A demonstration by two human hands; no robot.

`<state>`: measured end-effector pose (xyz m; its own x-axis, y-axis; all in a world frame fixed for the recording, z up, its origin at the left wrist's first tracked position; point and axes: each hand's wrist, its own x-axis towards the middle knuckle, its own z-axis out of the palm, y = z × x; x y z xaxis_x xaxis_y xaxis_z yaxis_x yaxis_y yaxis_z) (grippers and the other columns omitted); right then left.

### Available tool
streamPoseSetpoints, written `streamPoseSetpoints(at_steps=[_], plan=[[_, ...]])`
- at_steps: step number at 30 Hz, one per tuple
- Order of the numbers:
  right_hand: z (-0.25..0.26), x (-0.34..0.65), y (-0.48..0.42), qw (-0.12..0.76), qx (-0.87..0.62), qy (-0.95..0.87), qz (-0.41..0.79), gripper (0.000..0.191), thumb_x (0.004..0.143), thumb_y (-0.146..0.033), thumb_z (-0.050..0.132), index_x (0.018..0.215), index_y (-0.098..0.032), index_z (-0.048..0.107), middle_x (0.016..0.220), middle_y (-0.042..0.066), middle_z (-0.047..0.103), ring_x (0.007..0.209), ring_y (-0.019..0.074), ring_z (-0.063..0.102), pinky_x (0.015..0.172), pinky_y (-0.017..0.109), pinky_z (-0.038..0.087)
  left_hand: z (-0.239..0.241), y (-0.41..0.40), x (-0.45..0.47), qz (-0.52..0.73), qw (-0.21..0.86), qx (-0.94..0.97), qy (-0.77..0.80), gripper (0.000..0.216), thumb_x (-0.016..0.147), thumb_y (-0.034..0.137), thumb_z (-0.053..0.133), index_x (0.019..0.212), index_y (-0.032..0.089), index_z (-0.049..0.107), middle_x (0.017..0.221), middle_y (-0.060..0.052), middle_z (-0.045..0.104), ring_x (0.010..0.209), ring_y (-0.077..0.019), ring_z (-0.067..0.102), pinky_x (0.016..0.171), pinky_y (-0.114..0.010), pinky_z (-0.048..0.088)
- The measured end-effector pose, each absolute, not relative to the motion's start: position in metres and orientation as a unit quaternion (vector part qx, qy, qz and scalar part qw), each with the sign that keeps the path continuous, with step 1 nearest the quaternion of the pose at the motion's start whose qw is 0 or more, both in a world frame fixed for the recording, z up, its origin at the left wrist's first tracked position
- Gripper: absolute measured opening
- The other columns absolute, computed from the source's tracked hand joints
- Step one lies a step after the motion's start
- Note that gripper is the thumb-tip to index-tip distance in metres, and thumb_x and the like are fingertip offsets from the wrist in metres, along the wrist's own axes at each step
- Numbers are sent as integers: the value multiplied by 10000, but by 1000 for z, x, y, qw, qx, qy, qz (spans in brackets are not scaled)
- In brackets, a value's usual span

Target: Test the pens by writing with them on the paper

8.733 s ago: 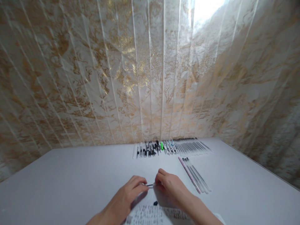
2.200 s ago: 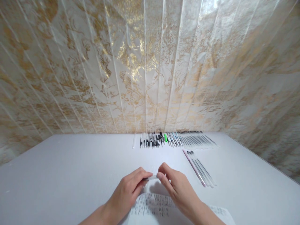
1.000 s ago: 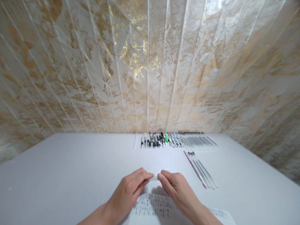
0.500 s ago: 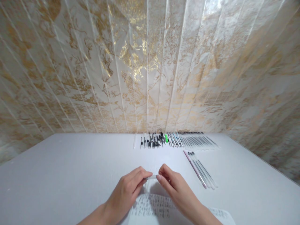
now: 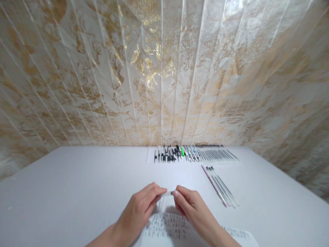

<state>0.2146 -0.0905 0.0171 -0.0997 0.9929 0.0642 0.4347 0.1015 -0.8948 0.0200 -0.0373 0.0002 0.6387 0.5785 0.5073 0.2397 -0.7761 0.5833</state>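
Observation:
My left hand (image 5: 142, 209) and my right hand (image 5: 190, 207) meet above the near middle of the white table (image 5: 77, 185). Both pinch the ends of one thin clear pen (image 5: 167, 194), held level between the fingertips. Only a short stretch of the pen shows between the two hands. Just below the hands lies a sheet of paper (image 5: 169, 230) covered in handwriting.
A long row of pens and refills (image 5: 190, 154) lies along the far edge by the wall. A small group of pens (image 5: 221, 187), one of them pink, lies to the right of my hands. A gold-patterned panelled wall (image 5: 164, 75) closes the table at the back and sides.
My right fingers have shifted slightly on the pen's end, closing toward the left hand. The pen stays level in both hands. The black bit seen on the paper earlier is out of sight.

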Motion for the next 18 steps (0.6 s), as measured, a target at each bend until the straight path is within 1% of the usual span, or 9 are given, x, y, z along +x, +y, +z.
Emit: streamPoseSetpoints(at_steps=[3,6,7,9,11,13,15,18], plan=[[18,213,-91,403,-530,-599,444,505,936,-555,372,580,-201,425,484,-55,395,451,100,357,476,222,281,3,-38,20,364,232,872,228,267,936,87,429,1113,228,572,911,-26,639,843,-139,627,778,-217,494],[20,210,-92,405,-495,-569,517,551,928,-600,348,583,-185,466,464,-46,407,414,93,347,447,223,272,5,-40,21,376,243,864,229,251,937,99,435,1085,227,592,889,-17,639,822,-135,628,759,-217,500],[21,210,-93,408,-479,-566,532,557,930,-607,334,609,-178,486,476,-41,421,415,91,350,448,222,278,5,-40,21,382,253,856,239,225,937,118,451,1065,229,600,888,-13,644,824,-136,631,762,-219,503],[22,208,-95,423,-444,-570,546,525,935,-609,329,742,-166,532,552,-36,462,435,86,358,457,216,296,6,-42,21,399,272,829,282,145,933,180,499,1008,233,612,907,-11,660,867,-149,638,793,-238,511],[23,206,-97,439,-417,-586,539,449,930,-600,373,922,-177,524,668,-32,496,468,82,365,465,207,313,7,-44,22,420,281,798,328,91,926,259,536,955,236,619,940,-19,674,947,-176,630,853,-280,507],[22,205,-98,442,-413,-616,504,372,915,-550,468,1033,-198,492,779,-22,519,523,84,397,496,203,338,8,-49,22,441,284,779,345,117,930,316,529,952,236,611,1012,-45,682,1058,-206,594,908,-328,493],[21,203,-99,432,-428,-649,456,303,894,-455,556,1061,-210,493,845,-9,545,575,92,439,530,203,358,12,-56,22,446,280,783,331,117,935,330,519,966,242,589,1069,-61,689,1163,-226,537,963,-373,461],[17,199,-100,427,-429,-688,400,163,883,-335,568,977,-202,563,855,6,586,595,100,450,544,208,354,16,-67,24,430,251,823,274,59,929,285,537,986,275,550,1043,-26,716,1228,-222,490,1057,-414,358]])
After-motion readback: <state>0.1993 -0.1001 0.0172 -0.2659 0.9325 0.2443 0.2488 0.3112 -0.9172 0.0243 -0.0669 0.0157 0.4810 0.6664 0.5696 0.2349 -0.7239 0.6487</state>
